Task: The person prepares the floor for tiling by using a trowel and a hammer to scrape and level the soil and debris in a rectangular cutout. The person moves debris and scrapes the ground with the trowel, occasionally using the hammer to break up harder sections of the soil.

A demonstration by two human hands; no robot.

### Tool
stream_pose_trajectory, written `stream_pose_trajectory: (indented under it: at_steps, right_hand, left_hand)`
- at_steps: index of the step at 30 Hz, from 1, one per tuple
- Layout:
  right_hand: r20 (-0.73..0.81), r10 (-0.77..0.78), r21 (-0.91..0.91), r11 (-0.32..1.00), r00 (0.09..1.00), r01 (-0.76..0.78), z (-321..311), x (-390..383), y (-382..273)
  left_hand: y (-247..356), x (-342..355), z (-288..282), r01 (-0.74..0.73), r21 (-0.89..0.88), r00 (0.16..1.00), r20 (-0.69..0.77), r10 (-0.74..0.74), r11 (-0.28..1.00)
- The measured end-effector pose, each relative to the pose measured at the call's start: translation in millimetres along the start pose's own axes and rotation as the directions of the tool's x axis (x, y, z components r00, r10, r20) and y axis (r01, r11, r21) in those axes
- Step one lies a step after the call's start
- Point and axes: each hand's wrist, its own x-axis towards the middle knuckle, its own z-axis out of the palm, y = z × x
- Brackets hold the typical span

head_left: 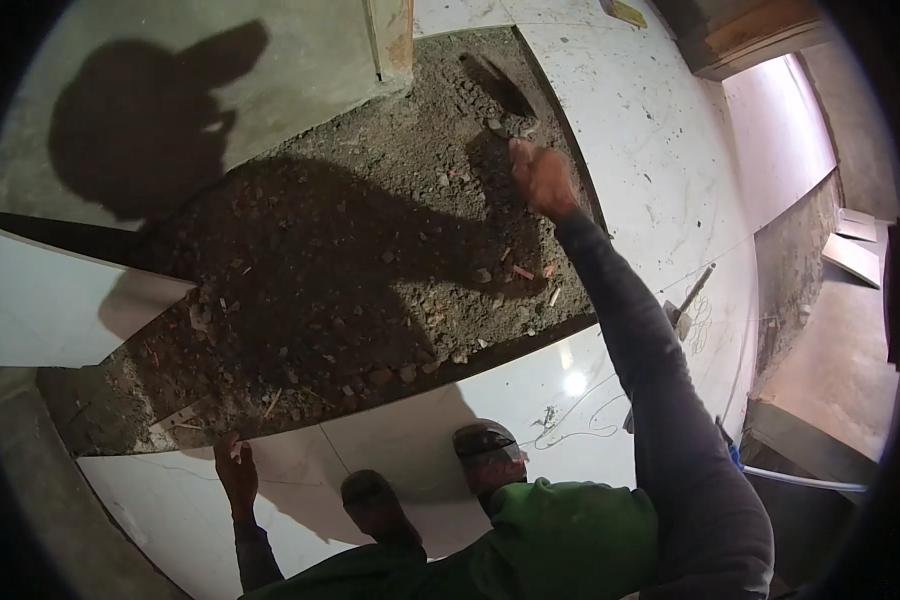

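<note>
My right hand (543, 180) is closed in a fist at the far right of the bare patch of grey rubble and mortar (420, 130). It grips what looks like a trowel (499, 86), whose dark pointed blade lies low over the rubble beyond my knuckles; the handle is mostly hidden in my fist. My left hand (236, 472) is low at the near left, by the edge of the white floor tiles (390, 430). Its fingers are curled together, with a small pale spot between the tips that I cannot make out.
A cut white tile (60, 300) juts over the rubble at left. A grey wall (300, 70) and a door post (391, 40) border the far side. Right of my arm lie a tool with a rod-like handle (682, 312), loose string (580, 432) and a pale hose (800, 480).
</note>
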Motion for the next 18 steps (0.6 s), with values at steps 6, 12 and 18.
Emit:
stream_pose_trajectory:
  at_steps: [6, 12, 18]
  right_hand:
    - [-0.097, 0.139, -0.014, 0.99, 0.986, -0.141, -29, -35, -12]
    - [-0.057, 0.322, 0.074, 0.945, 0.945, -0.318, -18, -75, 10]
    - [-0.141, 0.335, 0.114, 0.94, 0.932, -0.321, 2, 54, 23]
  left_hand:
    - [-44, 14, 7, -0.109, -0.063, 0.994, -0.017, 0.109, 0.992]
    - [17, 8, 6, -0.058, -0.009, 0.998, 0.005, 0.058, 0.998]
    - [-18, 19, 7, -0.127, -0.079, 0.992, -0.01, 0.127, 0.989]
